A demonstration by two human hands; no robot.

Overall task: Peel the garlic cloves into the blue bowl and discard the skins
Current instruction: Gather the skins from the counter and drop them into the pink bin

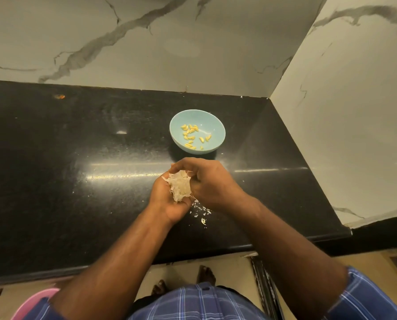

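While peeled cloves [191, 135] lay in the bowl [218, 125], left hand [169, 199] cupped skins [180, 184], right hand [206, 179] pressing them; discarding remained.

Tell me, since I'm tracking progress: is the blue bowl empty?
Not empty: peeled garlic cloves lie scattered inside the blue bowl.

- I have one camera only. It sits on the person's head and looks forward and down.
- It looks down steeply. I see the counter [77, 158] from above, and past its near edge the floor [176, 271] below.
- The lens is wide, so the walls [146, 42] bend at the edges.
- The hands [188, 188] are close, near the middle of the picture. The bowl [218, 125] sits just behind them.
- The arms reach in from the bottom.
- With one view, nothing is shared.
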